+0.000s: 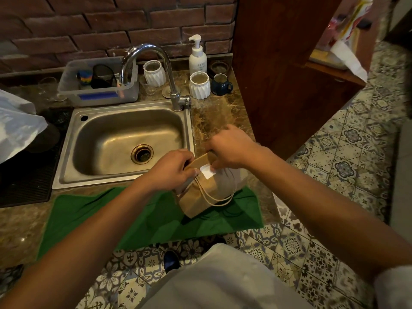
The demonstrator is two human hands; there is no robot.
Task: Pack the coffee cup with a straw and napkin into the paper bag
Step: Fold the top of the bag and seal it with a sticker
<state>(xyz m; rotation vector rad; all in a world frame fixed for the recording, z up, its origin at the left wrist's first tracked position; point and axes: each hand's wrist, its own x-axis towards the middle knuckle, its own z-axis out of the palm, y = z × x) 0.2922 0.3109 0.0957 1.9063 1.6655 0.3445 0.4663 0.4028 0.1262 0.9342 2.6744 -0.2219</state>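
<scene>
Brown paper bag (200,197) top pinched by left hand (171,168) and right hand (229,148).

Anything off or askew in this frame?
Nothing spilled or damaged. The paper bag sits tilted on the green cloth, top folded over with a white sticker on the flap, both hands on it. The cloth overhangs the counter edge. Cup, straw and napkin aren't visible.

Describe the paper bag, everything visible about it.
The paper bag is plain brown kraft paper with thin twine loop handles hanging down its front. It stands on a green cloth at the counter edge, right of the sink. Its top is folded over, with a white sticker at the fold. The left hand and right hand pinch the top; contents hidden.
</scene>
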